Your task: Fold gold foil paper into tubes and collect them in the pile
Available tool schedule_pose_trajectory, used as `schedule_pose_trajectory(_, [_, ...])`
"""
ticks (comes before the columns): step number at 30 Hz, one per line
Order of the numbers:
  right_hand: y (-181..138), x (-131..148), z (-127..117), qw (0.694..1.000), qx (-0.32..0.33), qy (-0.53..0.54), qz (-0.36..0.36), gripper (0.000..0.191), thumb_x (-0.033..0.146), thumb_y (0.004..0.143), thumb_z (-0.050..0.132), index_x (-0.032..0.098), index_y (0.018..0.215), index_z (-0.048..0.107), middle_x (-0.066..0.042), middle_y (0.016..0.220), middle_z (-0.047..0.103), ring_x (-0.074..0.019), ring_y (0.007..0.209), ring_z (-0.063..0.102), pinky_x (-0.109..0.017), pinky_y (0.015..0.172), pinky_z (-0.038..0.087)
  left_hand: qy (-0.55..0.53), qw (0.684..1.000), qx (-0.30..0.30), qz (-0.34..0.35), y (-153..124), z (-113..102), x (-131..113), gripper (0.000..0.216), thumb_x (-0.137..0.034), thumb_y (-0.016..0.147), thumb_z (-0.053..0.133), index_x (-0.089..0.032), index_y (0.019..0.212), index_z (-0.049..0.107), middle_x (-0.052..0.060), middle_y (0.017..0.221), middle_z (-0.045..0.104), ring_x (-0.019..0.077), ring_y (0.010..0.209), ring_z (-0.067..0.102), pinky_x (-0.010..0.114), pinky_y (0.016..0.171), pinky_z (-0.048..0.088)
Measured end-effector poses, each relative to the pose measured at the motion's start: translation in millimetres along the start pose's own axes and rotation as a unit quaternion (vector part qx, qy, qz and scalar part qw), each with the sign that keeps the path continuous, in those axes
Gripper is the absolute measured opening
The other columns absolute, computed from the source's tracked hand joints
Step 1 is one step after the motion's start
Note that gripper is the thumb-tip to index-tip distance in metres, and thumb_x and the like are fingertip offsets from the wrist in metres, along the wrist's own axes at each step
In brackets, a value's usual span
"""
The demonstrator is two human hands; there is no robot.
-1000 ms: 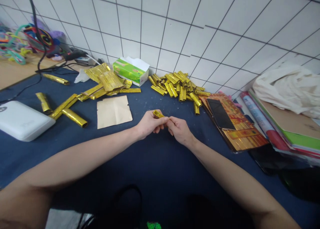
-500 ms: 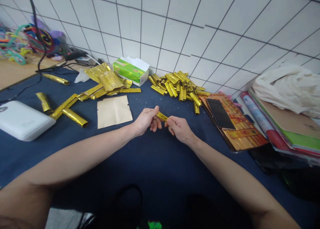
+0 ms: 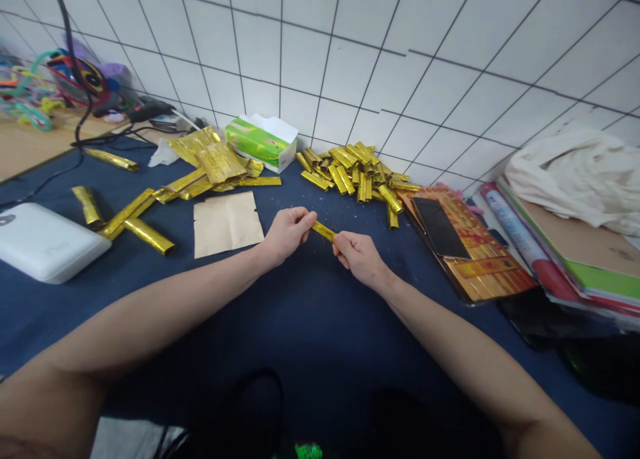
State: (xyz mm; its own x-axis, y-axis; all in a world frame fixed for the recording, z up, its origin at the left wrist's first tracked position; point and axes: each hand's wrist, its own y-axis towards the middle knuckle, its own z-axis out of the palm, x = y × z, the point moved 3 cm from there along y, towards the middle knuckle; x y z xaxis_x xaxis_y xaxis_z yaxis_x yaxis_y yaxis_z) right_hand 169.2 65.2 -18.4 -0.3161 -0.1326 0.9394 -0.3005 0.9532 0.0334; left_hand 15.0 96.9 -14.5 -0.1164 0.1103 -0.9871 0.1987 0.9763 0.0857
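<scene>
A small strip of gold foil paper (image 3: 324,231) is stretched between my two hands over the dark blue tabletop. My left hand (image 3: 290,232) is closed on its left end, thumb on top and fingers curled in. At the other end, my right hand (image 3: 357,255) pinches it between thumb and fingers. Both ends of the strip are hidden in my grip. Beyond my hands lies a pile of folded gold paper pieces (image 3: 357,169) against the wall. A creased beige paper square (image 3: 227,225) is flat on the table left of my left hand.
Loose gold foil packs (image 3: 220,162) and rolls (image 3: 150,235) lie at the left, near a white box-shaped device (image 3: 50,242). A green tissue pack (image 3: 263,142) stands by the wall. To the right are a phone (image 3: 441,227) on a gold-orange packet (image 3: 490,265) and stacked folders (image 3: 590,265).
The fingers of my left hand, loosely spread before, have curled in around the strip's end. My right hand has barely moved, and more of the gold strip shows between the hands.
</scene>
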Motion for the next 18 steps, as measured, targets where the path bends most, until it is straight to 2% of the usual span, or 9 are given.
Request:
schedule_pose_trajectory(4, [-1.5,1.0,-0.2,1.0,-0.006,0.002,-0.002,0.044,0.052,0.084,0.039,0.018,0.058,0.047,0.006,0.041,0.038,-0.006,0.037,0.031,-0.021,0.04,0.024,0.003,1.0,-0.008,0.008,0.9,-1.4,-1.6,0.035,-0.035,0.081,0.048,-0.017,0.052,0.04,-0.006,0.039,0.039,0.0031,0.035,0.028,0.018,0.038,0.021])
schedule_pose_trajectory(10, [-1.5,-2.1,-3.2,0.999,-0.012,0.041,0.001,0.04,0.049,0.084,0.043,0.018,0.06,0.051,0.005,0.042,0.043,-0.0062,0.038,0.034,-0.02,0.039,0.026,-0.052,0.997,-0.057,0.001,6.2,-7.9,-4.0,0.034,-0.036,0.081,0.049,-0.017,0.055,0.038,-0.007,0.039,0.038,0.0026,0.033,0.027,0.017,0.036,0.019])
schedule_pose_trajectory(13, [-1.5,-3.7,-3.6,0.995,-0.019,0.093,-0.004,0.039,0.051,0.084,0.04,0.018,0.067,0.054,0.005,0.044,0.044,-0.0063,0.037,0.034,-0.02,0.036,0.024,-0.072,0.996,-0.055,-0.023,5.8,-5.2,-0.3,0.033,-0.036,0.082,0.048,-0.017,0.057,0.039,-0.008,0.039,0.038,0.0024,0.031,0.027,0.017,0.034,0.018])
schedule_pose_trajectory(18, [0.2,-8.0,-2.0,0.997,-0.022,0.074,0.013,0.033,0.046,0.081,0.05,0.017,0.063,0.053,0.006,0.042,0.043,-0.0043,0.034,0.03,-0.019,0.034,0.021,-0.07,0.997,-0.007,-0.036,2.9,1.2,4.6,0.031,-0.032,0.084,0.046,-0.017,0.058,0.039,-0.007,0.039,0.04,0.0019,0.029,0.029,0.016,0.032,0.018])
